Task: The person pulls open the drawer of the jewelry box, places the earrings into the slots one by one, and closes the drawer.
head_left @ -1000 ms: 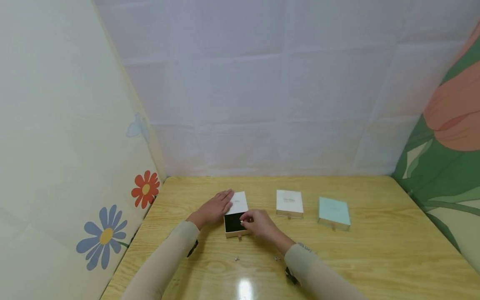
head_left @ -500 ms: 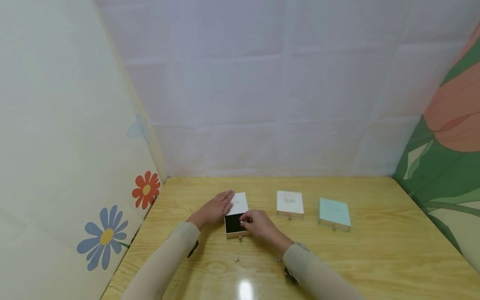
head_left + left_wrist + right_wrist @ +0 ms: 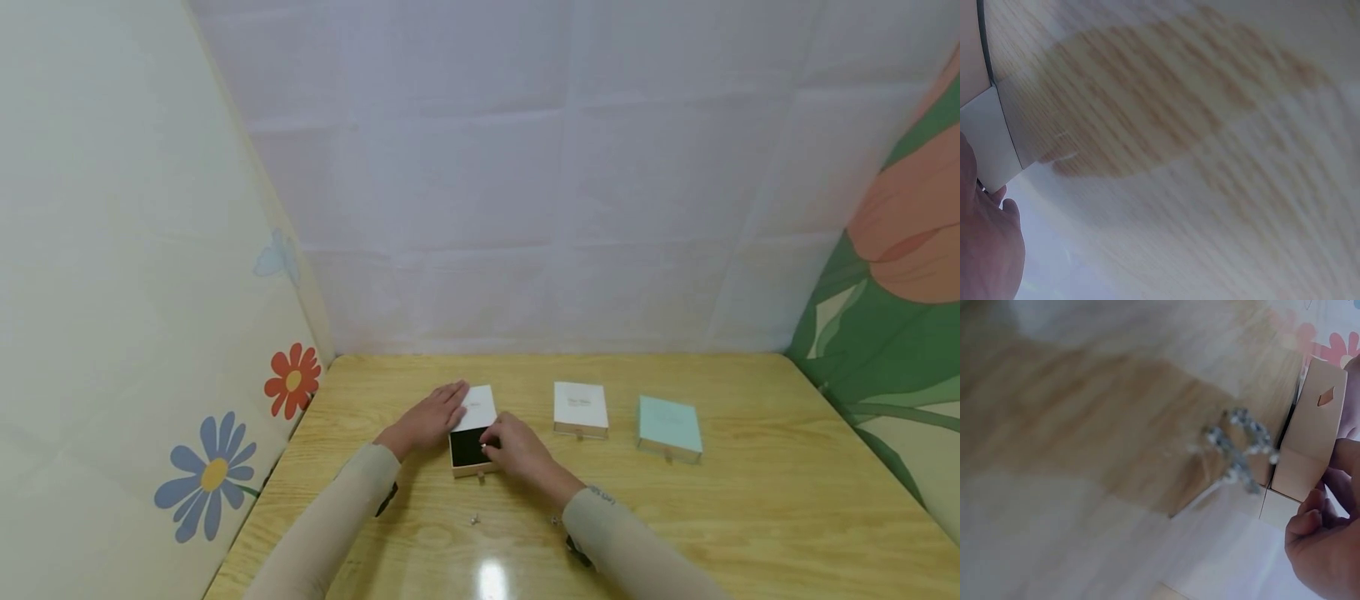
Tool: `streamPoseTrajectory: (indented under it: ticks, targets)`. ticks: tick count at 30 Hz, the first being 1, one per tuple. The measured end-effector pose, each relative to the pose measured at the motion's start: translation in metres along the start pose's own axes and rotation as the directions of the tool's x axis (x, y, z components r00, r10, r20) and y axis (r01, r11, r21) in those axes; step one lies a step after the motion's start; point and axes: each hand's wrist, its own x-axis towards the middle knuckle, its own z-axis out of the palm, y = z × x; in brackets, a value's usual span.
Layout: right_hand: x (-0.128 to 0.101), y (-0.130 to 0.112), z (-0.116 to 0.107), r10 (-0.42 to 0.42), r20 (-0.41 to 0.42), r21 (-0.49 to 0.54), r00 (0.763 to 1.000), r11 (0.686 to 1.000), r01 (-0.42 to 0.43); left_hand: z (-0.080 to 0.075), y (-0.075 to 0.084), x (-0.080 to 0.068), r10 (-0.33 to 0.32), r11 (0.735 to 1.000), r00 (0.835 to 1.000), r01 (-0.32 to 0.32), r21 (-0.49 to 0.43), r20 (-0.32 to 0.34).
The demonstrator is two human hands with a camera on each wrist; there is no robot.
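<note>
My left hand (image 3: 427, 419) rests with extended fingers on the white sleeve (image 3: 477, 407) of a small drawer box. In the left wrist view, the left hand (image 3: 990, 244) lies along the pale box (image 3: 991, 137). The box's drawer (image 3: 467, 450), lined in black, is pulled out toward me. Over its right side my right hand (image 3: 519, 450) pinches a small shiny piece (image 3: 483, 447), too small to name. In the right wrist view, curled right fingers (image 3: 1310, 528) are beside the tan drawer front (image 3: 1313, 434) with its ribbon tab.
A white box (image 3: 581, 406) and a mint-green box (image 3: 669, 425) stand shut to the right. Two small silvery pieces of jewelry lie nearer me, one (image 3: 475, 518) below the drawer, another (image 3: 555, 520) by the right sleeve. A rhinestone-studded piece (image 3: 1241, 447) looms in the right wrist view.
My right hand's knuckles have risen slightly, and its forearm has shifted a little left. My left hand and the boxes stay in place.
</note>
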Motion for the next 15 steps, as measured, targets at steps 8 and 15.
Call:
streamPoseTrajectory:
  ticks: [8, 15]
  targets:
    - [0.0001, -0.002, -0.0022, 0.001, 0.0, -0.032, 1.0, 0.999, -0.001, -0.0035, 0.0034, -0.0027, -0.005, 1.0, 1.0, 0.005, 0.003, 0.002]
    - [0.0024, -0.003, -0.0036, 0.013, 0.042, -0.025, 0.999, 1.0, -0.012, -0.0055, 0.0036, -0.0024, 0.001, 1.0, 1.0, -0.001, -0.018, 0.007]
